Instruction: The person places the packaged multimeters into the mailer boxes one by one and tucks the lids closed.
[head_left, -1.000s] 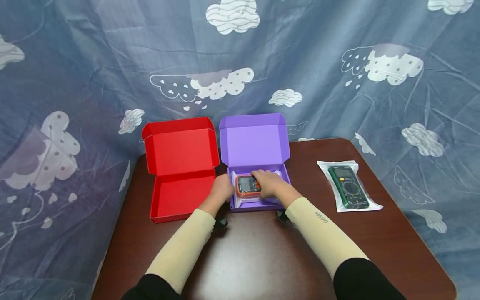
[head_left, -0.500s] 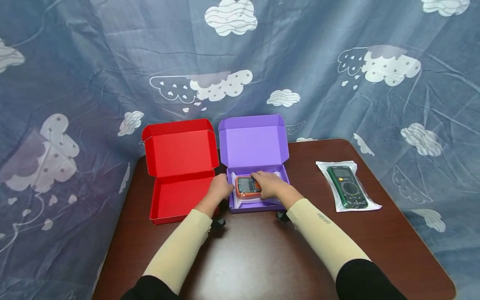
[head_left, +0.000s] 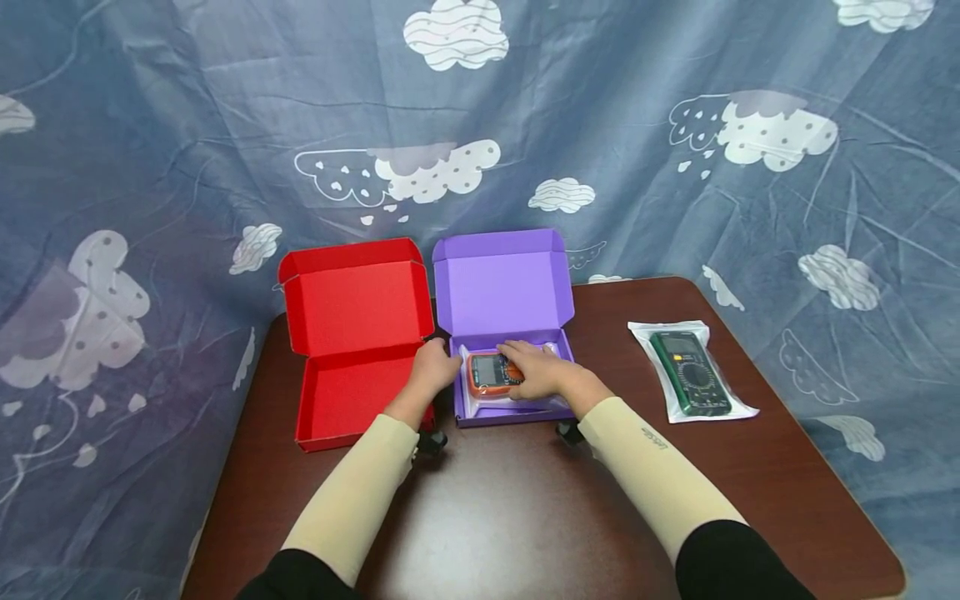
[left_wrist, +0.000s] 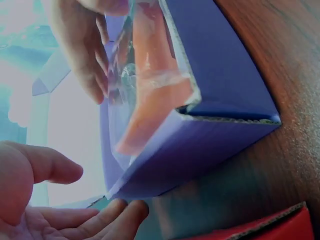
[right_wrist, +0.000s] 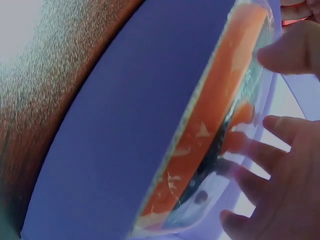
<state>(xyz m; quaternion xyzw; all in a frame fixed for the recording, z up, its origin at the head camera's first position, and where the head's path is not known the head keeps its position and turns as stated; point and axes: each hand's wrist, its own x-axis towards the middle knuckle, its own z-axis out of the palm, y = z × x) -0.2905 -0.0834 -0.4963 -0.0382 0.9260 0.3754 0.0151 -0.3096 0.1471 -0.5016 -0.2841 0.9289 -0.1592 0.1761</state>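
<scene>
An orange multimeter (head_left: 491, 372) in a clear plastic bag lies inside the open purple box (head_left: 517, 415). My right hand (head_left: 532, 370) is over the multimeter's dial end; in the right wrist view its fingers (right_wrist: 257, 150) are spread and reach onto the bagged face. Just outside the box's left wall is my left hand (head_left: 435, 367), between the purple box and the red one. The left wrist view shows its thumb and fingers parted beside that wall, with nothing between them.
An open red box (head_left: 345, 442) stands to the left of the purple one, its lid raised. On the right of the brown table (head_left: 510, 517) lies a green multimeter (head_left: 692, 373) in a clear bag. A blue cloud-print cloth (head_left: 600, 108) hangs behind.
My left hand has drawn slightly left, away from the purple box's edge, and its fingers have loosened. The right hand's fingers have spread out over the orange multimeter, which stays in the box.
</scene>
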